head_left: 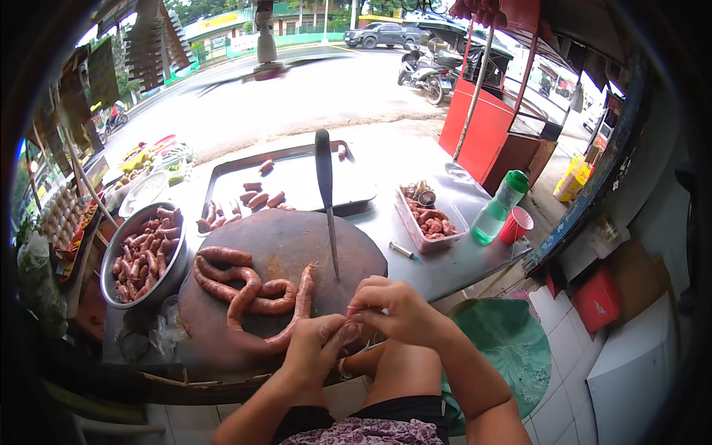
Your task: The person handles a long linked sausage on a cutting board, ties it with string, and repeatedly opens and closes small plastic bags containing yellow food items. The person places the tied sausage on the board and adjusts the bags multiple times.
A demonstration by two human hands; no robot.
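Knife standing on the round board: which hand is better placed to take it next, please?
Probably the right hand: it looks nearer to the knife, while the left hand is by the long sausage. The two hands meet, so neither looks free.

Metal table (449, 273), round board (291, 241), tray (302, 176), metal bowl (170, 285), plastic tub (437, 245), syringe (403, 252), green-capped bottle (499, 209), red cup (517, 226)

Floral garment (371, 432) over black bottoms (413, 410)
The garment's print is a dense purple-and-white flower pattern; the bottoms are plain black, cut short above the bare knees (406, 371). The forearms (469, 371), left hand (315, 343) and right hand (398, 305) are bare.
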